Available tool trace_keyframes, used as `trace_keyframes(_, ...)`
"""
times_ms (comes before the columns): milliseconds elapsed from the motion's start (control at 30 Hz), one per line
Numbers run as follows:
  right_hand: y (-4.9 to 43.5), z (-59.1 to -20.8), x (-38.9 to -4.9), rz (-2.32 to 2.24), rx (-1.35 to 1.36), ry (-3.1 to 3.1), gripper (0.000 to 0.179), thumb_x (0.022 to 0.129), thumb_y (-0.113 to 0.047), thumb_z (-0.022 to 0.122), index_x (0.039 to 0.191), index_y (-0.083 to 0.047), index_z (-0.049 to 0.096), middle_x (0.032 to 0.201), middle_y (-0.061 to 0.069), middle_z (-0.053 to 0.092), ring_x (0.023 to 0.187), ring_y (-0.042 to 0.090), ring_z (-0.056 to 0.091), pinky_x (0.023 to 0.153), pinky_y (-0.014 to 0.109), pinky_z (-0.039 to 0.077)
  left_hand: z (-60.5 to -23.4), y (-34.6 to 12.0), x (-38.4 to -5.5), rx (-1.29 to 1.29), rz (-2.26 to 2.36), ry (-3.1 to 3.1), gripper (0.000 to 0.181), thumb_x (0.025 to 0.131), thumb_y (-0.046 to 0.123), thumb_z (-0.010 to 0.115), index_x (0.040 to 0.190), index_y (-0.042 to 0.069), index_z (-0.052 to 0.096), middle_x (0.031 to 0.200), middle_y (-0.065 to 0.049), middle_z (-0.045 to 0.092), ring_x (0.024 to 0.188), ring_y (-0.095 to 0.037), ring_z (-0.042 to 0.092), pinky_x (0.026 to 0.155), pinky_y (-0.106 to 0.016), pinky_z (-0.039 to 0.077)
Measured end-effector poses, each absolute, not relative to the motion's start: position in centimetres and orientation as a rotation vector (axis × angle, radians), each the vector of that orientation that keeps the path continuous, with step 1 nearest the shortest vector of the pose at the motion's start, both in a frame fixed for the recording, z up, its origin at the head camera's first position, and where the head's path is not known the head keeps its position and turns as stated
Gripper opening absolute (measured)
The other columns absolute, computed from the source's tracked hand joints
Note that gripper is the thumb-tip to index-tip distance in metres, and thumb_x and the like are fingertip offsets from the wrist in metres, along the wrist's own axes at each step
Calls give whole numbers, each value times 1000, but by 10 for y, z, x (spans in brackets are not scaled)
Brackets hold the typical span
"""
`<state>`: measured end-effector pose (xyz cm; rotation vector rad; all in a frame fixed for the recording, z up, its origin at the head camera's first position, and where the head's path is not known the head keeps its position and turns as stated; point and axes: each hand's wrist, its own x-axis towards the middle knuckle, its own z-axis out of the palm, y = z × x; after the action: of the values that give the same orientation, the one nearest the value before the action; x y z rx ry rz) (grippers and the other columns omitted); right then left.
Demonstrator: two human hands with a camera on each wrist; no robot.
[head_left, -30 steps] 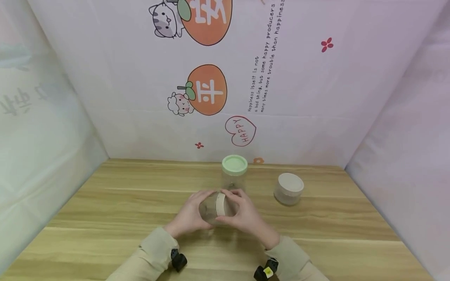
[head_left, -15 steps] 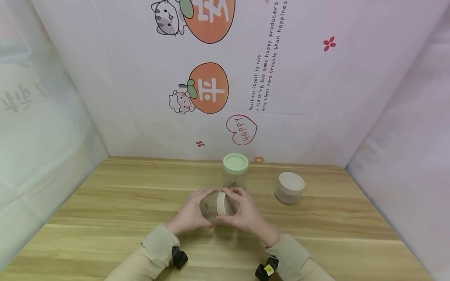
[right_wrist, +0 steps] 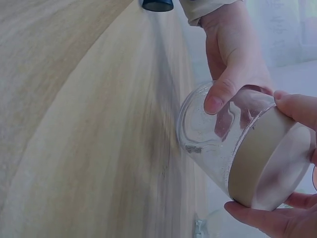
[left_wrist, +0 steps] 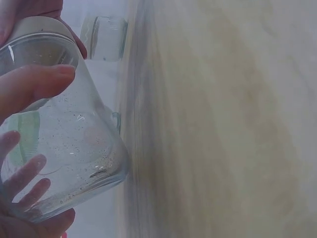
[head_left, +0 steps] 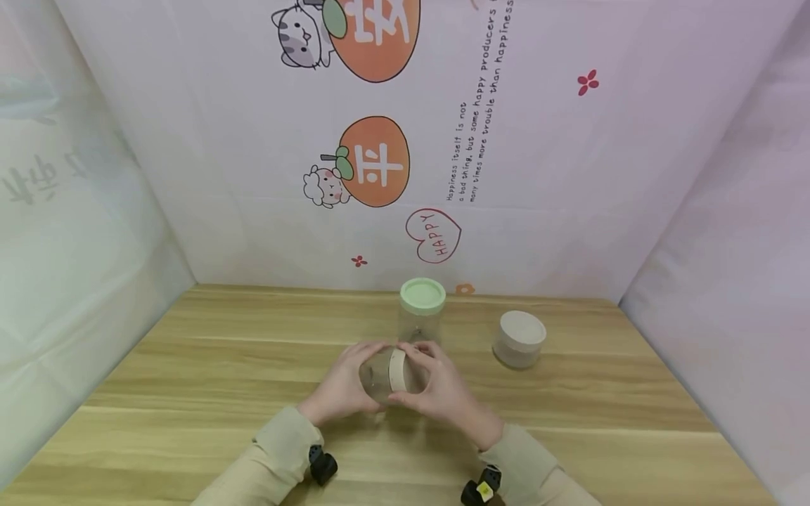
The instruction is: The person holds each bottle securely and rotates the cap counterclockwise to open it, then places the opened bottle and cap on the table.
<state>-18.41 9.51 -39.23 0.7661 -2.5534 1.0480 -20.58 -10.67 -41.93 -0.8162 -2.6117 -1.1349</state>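
A clear glass jar point(head_left: 375, 376) lies tilted on its side between both hands, its cream lid point(head_left: 397, 370) facing right. The left hand point(head_left: 344, 385) grips the glass body, thumb on one side and fingers round the other. The right hand point(head_left: 448, 388) holds the lid by its rim between thumb and fingers. In the right wrist view the lid point(right_wrist: 257, 153) sits on the jar's mouth; whether it is loose cannot be told. Small dark specks show on the glass point(left_wrist: 94, 163) in the left wrist view.
Just behind the hands stands a taller clear jar with a pale green lid point(head_left: 422, 295). A short jar with a white lid point(head_left: 520, 339) stands to the right. The wooden table point(head_left: 209, 365) meets a printed cloth point(head_left: 525, 246) at the back, with cloth on both sides.
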Motion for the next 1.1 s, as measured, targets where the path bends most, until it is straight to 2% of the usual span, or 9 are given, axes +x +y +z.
trace_keyframes(167, 96, -393, -184, 1013, 787, -2543, 75, 64, -26, 88, 129, -4, 58, 120, 15, 54, 108, 31, 57, 87, 47, 52, -419, -107, -206, -813, -1126, -2622, 91, 52, 19, 92, 134, 17, 52, 136, -6, 52, 124, -31, 45, 97, -56, 42)
trace_keyframes(500, 96, -393, -185, 958, 868, -2519, 77, 64, -25, 88, 131, -4, 56, 124, 16, 51, 113, 32, 55, 92, 45, 51, -415, -109, -208, -813, -1147, -2657, 93, 51, 13, 91, 135, 14, 51, 137, -7, 51, 125, -32, 45, 99, -56, 41)
trace_keyframes(767, 99, -394, -189, 789, 1034, -2413, 76, 64, -26, 88, 129, -4, 57, 124, 18, 49, 109, 29, 57, 87, 42, 54, -416, -111, -208, -835, -1150, -2637, 92, 51, 14, 91, 134, 15, 51, 136, -7, 51, 125, -31, 45, 99, -55, 42)
trace_keyframes(1100, 104, -393, -192, 670, 1168, -2329, 76, 62, -28, 89, 127, -4, 58, 126, 22, 46, 108, 33, 58, 85, 42, 55, -416, -111, -209, -866, -1129, -2613, 92, 51, 15, 92, 133, 12, 51, 134, -8, 53, 123, -33, 46, 97, -57, 42)
